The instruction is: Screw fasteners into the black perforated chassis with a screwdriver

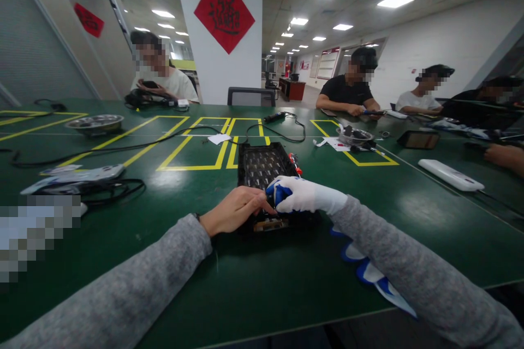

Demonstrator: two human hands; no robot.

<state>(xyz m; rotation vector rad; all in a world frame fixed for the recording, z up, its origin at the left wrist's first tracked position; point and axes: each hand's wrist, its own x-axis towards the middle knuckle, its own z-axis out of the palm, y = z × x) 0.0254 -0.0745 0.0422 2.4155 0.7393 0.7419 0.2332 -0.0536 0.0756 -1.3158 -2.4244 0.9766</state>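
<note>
beyond the right hand (297, 194), shiny shapes (264, 166) line a black tray (241, 161).

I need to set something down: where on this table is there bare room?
Bare green tabletop shows between the coiled black cable and bare left hand, and between the white-and-blue-gloved right hand and long white plastic bar. Crowded: the rectangular black plastic tray, under both hands.

A smooth, glossy finish is shown by the green tabletop (180, 278); plastic is suggested by the black tray (242, 168), matt cloth by grey sleeves (139, 289) and white glove (305, 194), shiny metal by the leftmost bowl (95, 126).
</note>
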